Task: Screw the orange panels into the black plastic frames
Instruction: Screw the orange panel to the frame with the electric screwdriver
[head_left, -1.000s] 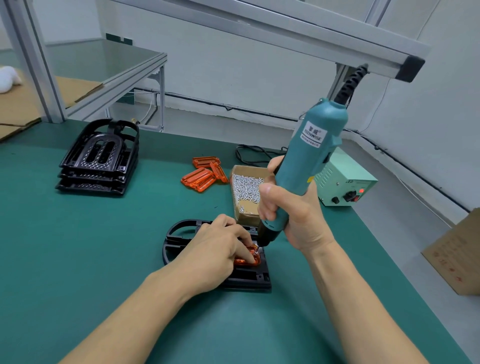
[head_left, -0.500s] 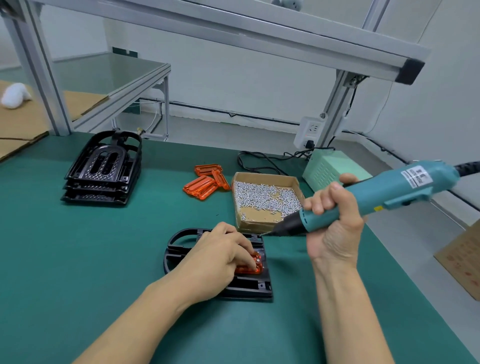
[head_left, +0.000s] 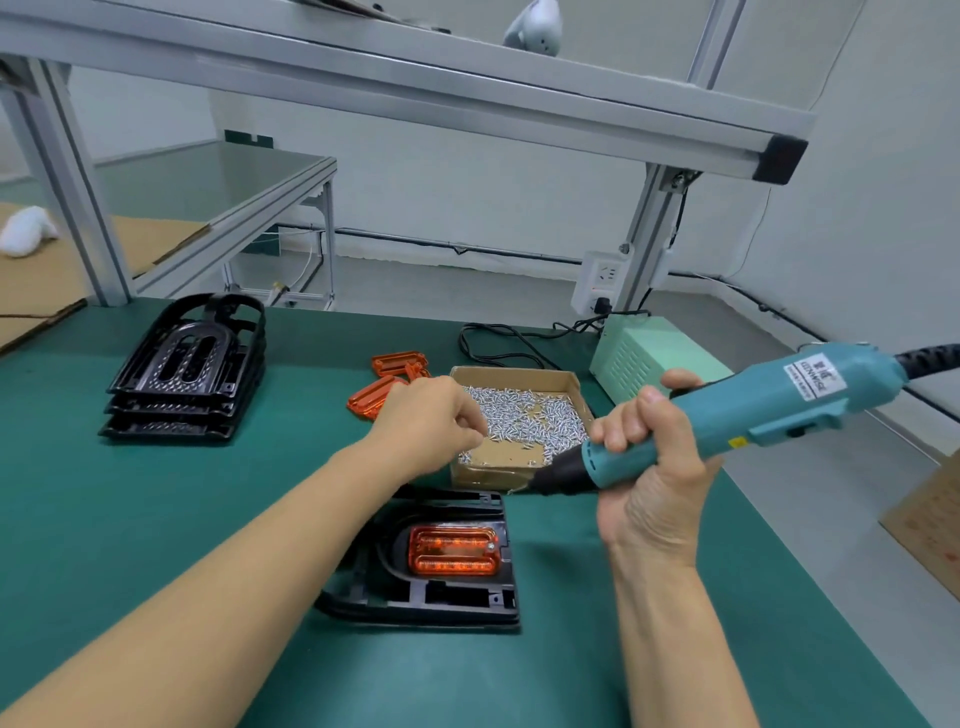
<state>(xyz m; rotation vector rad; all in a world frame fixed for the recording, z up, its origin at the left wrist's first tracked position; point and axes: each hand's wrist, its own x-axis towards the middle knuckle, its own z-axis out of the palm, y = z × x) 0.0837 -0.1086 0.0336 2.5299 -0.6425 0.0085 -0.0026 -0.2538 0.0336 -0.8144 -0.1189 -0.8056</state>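
Frame (head_left: 467, 605) first, black plastic, flat on the counter (head_left: 130, 545) nearest the person, with one orange panel (head_left: 453, 551) seated in its window and now in plain sight: the left hand (head_left: 428, 415) that was pressing on it a moment ago is gone from it. One screw head glints at the panel's 3 o'clock end; the other end I cannot read. At 2 o'clock from the frame, the right hand (head_left: 649, 467) grips the teal electric screwdriver (head_left: 727, 426), swung off the work and lying nearly level, its black nose toward the screw box (head_left: 514, 415). At 12 o'clock, that left hand hovers over the box's screws, fingers bunched; whether it pinches one, I cannot tell. Likely a reload for the next hole. Further out, spare orange panels (head_left: 384, 382) at 11 o'clock, stacked frames (head_left: 187, 369) at 10.
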